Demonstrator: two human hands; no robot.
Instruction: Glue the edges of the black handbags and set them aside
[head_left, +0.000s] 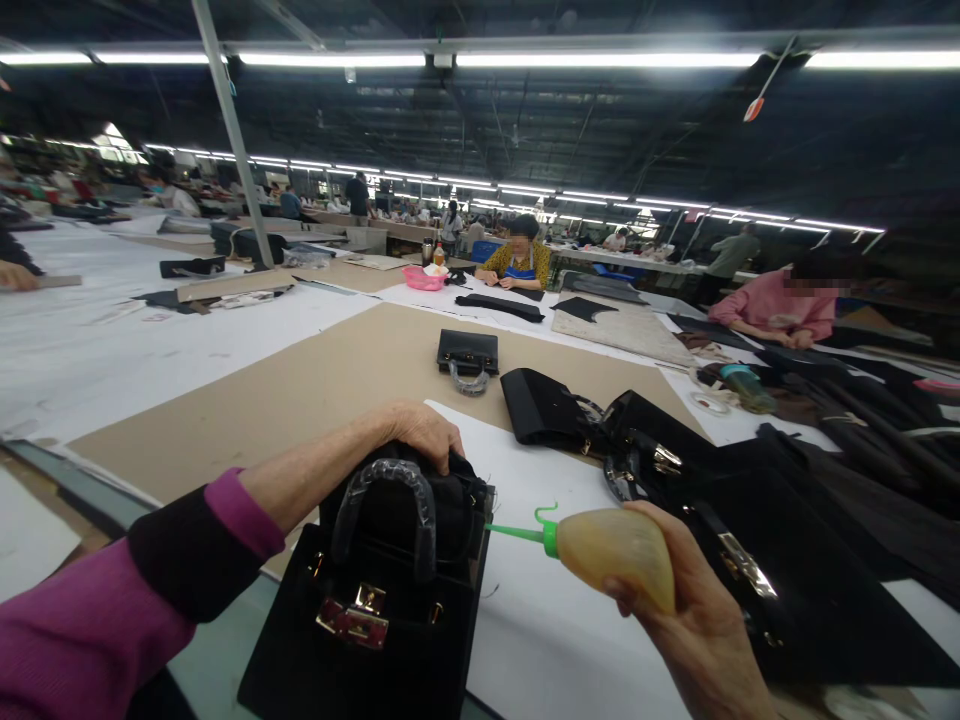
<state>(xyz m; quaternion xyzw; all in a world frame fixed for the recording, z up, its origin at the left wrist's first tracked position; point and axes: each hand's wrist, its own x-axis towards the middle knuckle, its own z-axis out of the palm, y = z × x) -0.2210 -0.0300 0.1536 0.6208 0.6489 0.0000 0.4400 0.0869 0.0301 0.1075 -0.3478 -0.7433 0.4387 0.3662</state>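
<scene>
A black handbag [409, 650] stands at the near edge of the table, its smooth, dark front flat and slightly flared toward the base, with a shiny gold-toned clasp [352, 625] and an arched handle [386, 475] sheathed in crinkled clear plastic. The left hand [424, 432] lies over the top of the bag, fingers bent downward; their tips are mostly hidden, so I cannot tell whether they pinch anything. The right hand [690, 580] wraps round a rounded, translucent squeeze bottle [615, 550] of yellowish content, its slim green nozzle [517, 532] tapering to the bag's side edge; contact there is unclear. Beneath spreads a smooth white sheet [532, 620], and beyond it a flat, matte tan board [360, 350] bearing a small boxy black bag [469, 346]. More black bags [540, 410] with metal fittings lie to the right. Farther off, near a pink basket [424, 280], sits a person in a patterned yellow top [491, 262]
</scene>
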